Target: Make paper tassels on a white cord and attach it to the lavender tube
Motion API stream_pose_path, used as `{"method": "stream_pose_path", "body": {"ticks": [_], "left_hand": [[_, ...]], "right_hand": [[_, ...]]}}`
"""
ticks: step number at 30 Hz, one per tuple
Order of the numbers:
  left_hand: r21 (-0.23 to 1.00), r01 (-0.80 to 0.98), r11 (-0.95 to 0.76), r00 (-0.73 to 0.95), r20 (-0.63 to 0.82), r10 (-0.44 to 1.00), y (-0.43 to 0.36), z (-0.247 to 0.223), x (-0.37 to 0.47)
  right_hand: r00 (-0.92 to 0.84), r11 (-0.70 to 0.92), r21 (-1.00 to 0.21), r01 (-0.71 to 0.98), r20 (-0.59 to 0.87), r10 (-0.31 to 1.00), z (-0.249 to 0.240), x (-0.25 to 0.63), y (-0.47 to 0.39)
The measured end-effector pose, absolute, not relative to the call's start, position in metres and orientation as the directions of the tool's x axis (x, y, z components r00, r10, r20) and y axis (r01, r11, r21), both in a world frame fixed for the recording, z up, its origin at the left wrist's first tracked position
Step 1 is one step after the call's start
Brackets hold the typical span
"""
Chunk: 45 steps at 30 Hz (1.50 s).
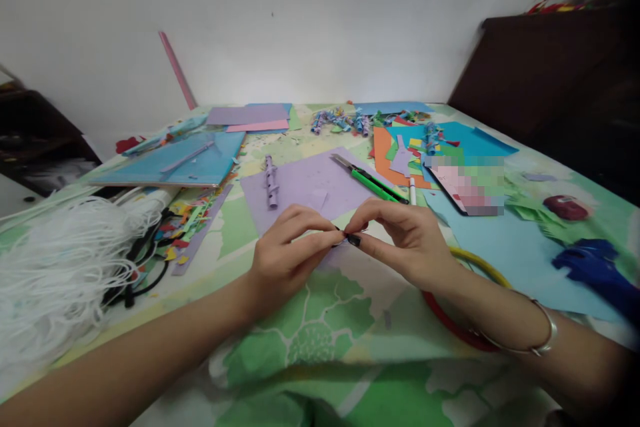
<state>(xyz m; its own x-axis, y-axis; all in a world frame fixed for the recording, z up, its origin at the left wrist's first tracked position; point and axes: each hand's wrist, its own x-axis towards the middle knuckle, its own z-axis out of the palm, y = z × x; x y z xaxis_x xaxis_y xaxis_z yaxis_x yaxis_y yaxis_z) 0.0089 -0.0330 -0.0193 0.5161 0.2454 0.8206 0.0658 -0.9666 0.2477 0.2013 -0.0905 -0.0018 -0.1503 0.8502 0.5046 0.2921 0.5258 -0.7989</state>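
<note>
My left hand [287, 247] and my right hand [413, 243] meet over the near middle of the table, thumbs and fingertips pinched together. Between the fingertips is something tiny, perhaps pale purple, mostly hidden by the fingers. Just beyond the hands lies a sheet of light purple paper [300, 180]. A purple paper roll with fringed bits [271, 183] rests on its left part. On its right side is a green and black utility knife [375, 183], blade out. A white pen-like stick [413, 191] lies beside the knife handle.
White cord [65, 273] is heaped at left, near paper scraps [187, 230] and a blue folder [175, 157]. Fringed paper rolls [360, 121] lie at the back. To the right are a phone [450, 183], a yellow-and-red ring [483, 265] and a dark blue object [590, 263].
</note>
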Motion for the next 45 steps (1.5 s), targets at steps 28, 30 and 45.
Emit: {"method": "stream_pose_path", "body": {"ticks": [28, 30, 45], "left_hand": [[0.83, 0.044, -0.556, 0.615, 0.416, 0.67, -0.031, -0.02, 0.015], [0.897, 0.053, -0.439, 0.62, 0.315, 0.718, -0.031, -0.02, 0.015], [0.96, 0.004, -0.28, 0.61, 0.219, 0.761, -0.033, -0.018, 0.015]], "right_hand": [[0.062, 0.306, -0.952, 0.022, 0.306, 0.95, -0.002, 0.207, -0.077], [0.056, 0.298, -0.955, -0.006, 0.297, 0.953, -0.003, 0.208, -0.076], [0.06, 0.303, -0.951, -0.059, 0.3, 0.952, -0.003, 0.206, -0.078]]}}
